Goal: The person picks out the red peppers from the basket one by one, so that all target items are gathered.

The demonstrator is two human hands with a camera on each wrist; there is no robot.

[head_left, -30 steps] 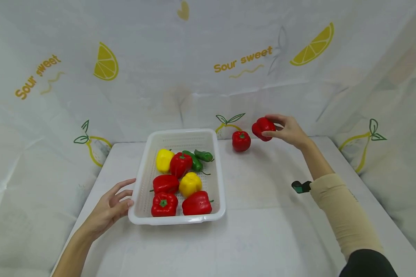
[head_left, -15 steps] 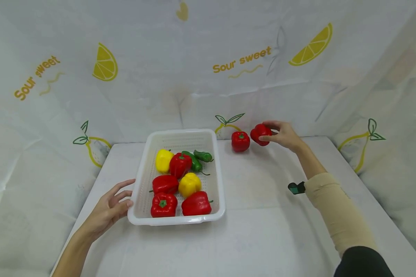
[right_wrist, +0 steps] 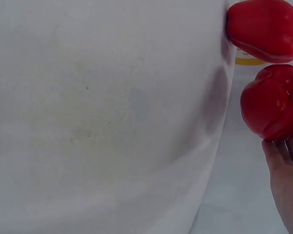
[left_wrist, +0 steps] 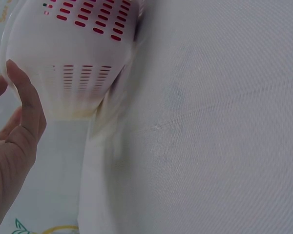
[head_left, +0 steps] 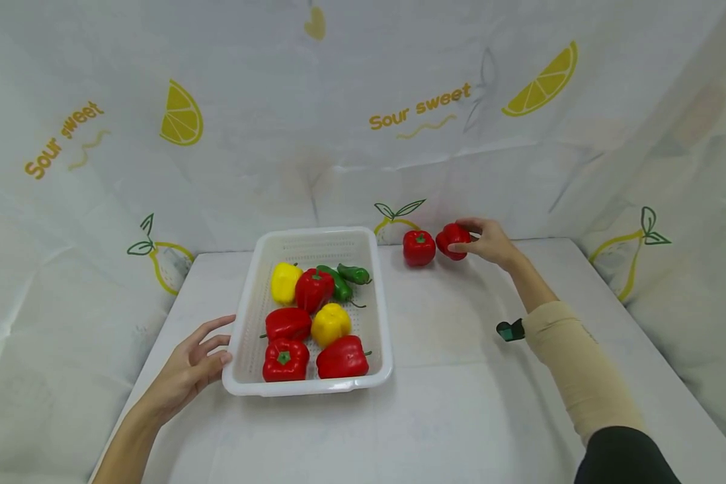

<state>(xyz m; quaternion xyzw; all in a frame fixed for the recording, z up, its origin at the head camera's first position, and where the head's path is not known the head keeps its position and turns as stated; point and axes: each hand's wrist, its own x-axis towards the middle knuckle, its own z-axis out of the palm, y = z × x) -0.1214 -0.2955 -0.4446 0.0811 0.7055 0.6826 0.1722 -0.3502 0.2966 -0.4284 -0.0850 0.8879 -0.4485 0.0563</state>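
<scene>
White table (head_left: 460, 403): basket (head_left: 242, 323), red peppers (head_left: 419, 247).

Basket (head_left: 378, 302): on the surface (head_left: 460, 417), left of centre. In it, eight peppers (head_left: 314, 316), the two slender ones at the far end.
Left hand (head_left: 187, 370): on the surface at the basket's left near corner, thumb touching the rim.
First loose pepper (head_left: 419, 247): on the surface, right of the basket's far right corner, near the backdrop (head_left: 363, 121).
Second loose pepper (head_left: 452, 240): just right of the first, held by the right hand (head_left: 490, 242).
Small clip (head_left: 510, 330): right of the basket, beside the right forearm.
</scene>
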